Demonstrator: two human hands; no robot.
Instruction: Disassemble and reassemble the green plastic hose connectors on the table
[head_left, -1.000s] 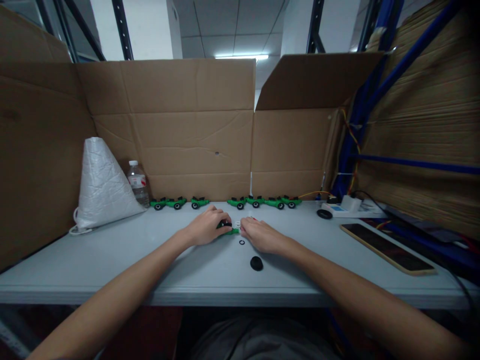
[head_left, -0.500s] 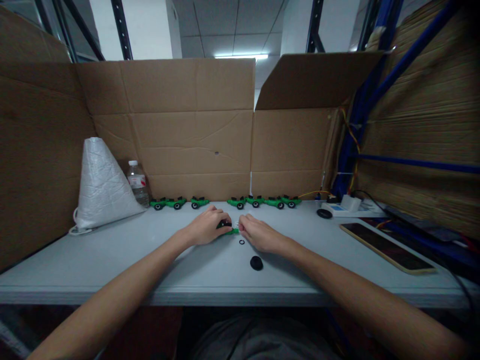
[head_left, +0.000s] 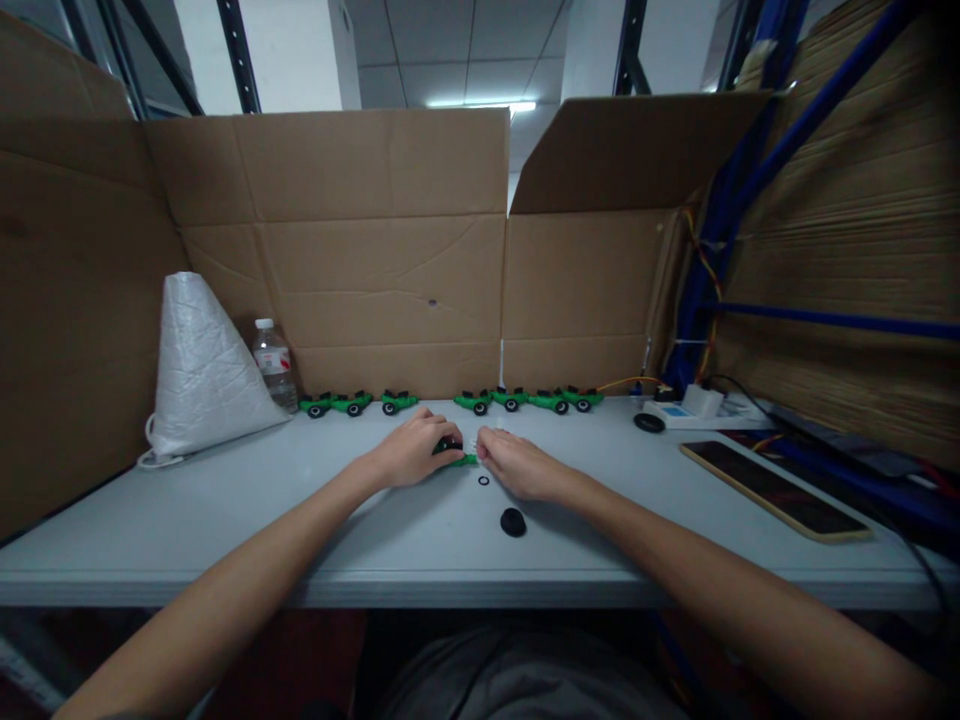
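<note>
A small green toy car with a black part on top lies low over the table, and my left hand is closed round its rear. My right hand is closed at the car's other end, its fingertips pressed together; what they pinch is hidden. Small whitish bits show between the two hands, too small to name. Just below the fingers lies a small black ring. Nearer the table's front edge rests a round black disc.
Several green toy cars line the cardboard back wall. At left stand a silver bag and a water bottle. To the right are a phone, a power strip and another black disc.
Both hands stay at the toy car with almost no visible movement. The whole view has shifted very slightly; the ring and disc lie where they were.
</note>
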